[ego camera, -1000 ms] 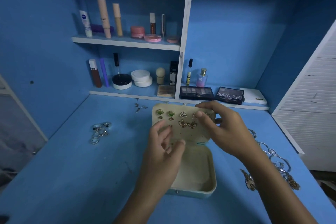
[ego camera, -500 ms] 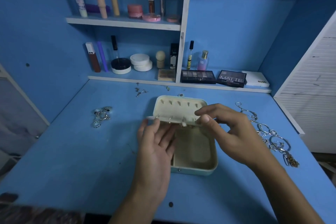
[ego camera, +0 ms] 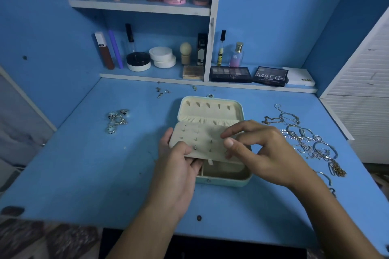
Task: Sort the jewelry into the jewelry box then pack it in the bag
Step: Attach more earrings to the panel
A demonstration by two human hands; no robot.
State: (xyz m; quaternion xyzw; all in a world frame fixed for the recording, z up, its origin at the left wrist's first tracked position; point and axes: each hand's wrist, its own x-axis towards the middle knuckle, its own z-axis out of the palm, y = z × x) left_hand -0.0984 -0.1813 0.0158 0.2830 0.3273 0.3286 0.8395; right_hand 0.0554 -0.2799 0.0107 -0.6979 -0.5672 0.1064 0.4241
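Head view: jewelry box [ego camera: 221, 176] sits open mid-counter [ego camera: 84, 174], mint outside, cream inside, lid [ego camera: 210, 109] laid back on the far side with a row of small hooks and a gathered pocket. A cream earring panel [ego camera: 200, 143] lies folded over the box's tray w/ the stud posts sticking up.

Left hand [ego camera: 179, 166] grips the panel's near-left corner, thumb on top, fingers [ego camera: 194, 163] curled under the edge. Right hand [ego camera: 265, 149] hovers over the panel's right side, thumb and forefinger drawn close together at the panel surface, other fingers loosely bent; can't tell if it's pinching anything.

Rings [ego camera: 116, 120] in a small cluster on the counter, left of the box, well apart from it. A few loose earrings [ego camera: 162, 91] lie at the far side, near the shelf edge. Tangle of necklaces & bracelets [ego camera: 305, 139] spreads along the right side, just beyond the right hand.

Behind: lower shelf [ego camera: 168, 74] w/ makeup jars, tubes, a perfume bottle [ego camera: 236, 54] and eyeshadow palettes, one marked MATTE [ego camera: 270, 75]. Upper shelf [ego camera: 139, 6] carries tubes and pink pots. White louvered door [ego camera: 366, 90] far right.
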